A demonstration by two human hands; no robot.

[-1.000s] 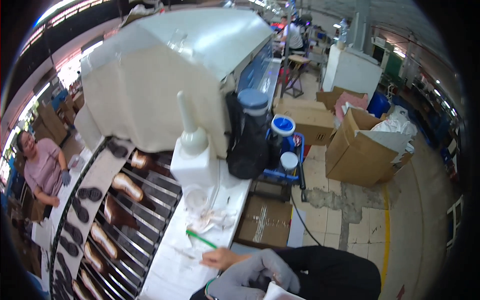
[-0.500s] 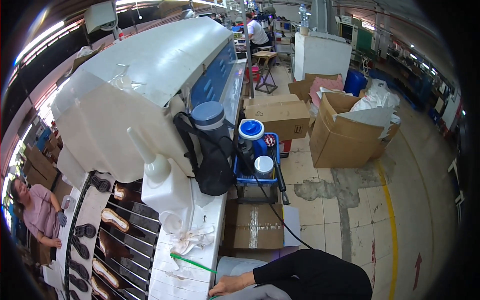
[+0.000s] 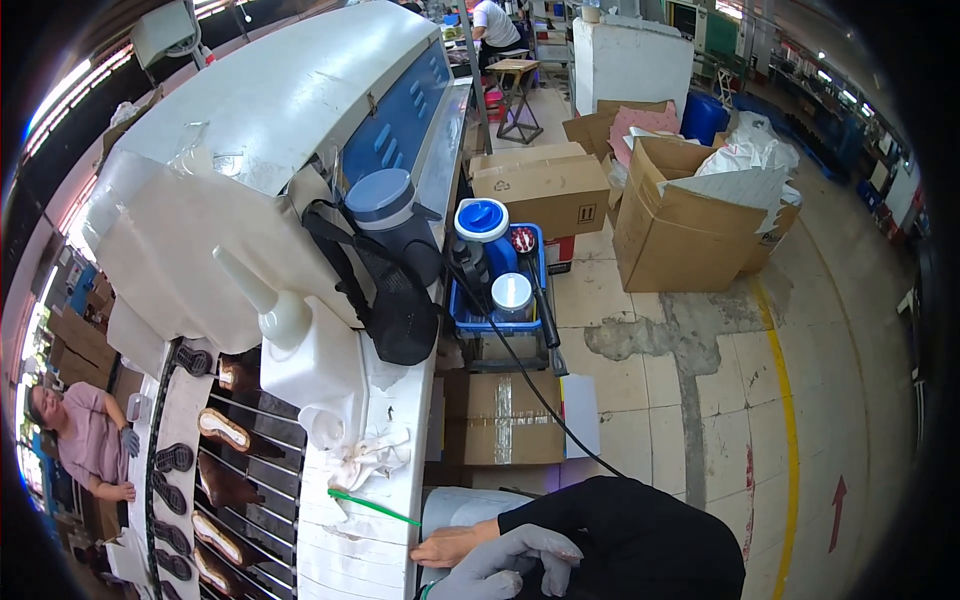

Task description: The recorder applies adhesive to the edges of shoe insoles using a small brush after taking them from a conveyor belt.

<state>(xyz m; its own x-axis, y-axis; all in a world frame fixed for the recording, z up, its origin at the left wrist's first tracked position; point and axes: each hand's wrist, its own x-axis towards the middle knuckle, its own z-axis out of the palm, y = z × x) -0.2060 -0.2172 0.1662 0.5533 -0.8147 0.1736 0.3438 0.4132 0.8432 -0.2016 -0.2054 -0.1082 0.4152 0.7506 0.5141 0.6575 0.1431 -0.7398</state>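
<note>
Brought the gloved left hand (image 3: 505,567) further into view since half a second ago, loosely cupped with nothing visible in it, while keeping the bare right hand (image 3: 455,546) by the edge of the white worktable (image 3: 345,570). Seems paused, with the green stick (image 3: 375,507) lying just ahead of the right hand on that table; would need a short forward reach and pinch to lift it. Holding the right hand leftward out of its black sleeve (image 3: 545,510), fingers together; cannot tell whether gripping anything.

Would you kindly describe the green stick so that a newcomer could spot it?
From the big machine, follow the white table down the picture. Just past the crumpled white cloth lies the stick, slim and the only bright green thing there.
</note>
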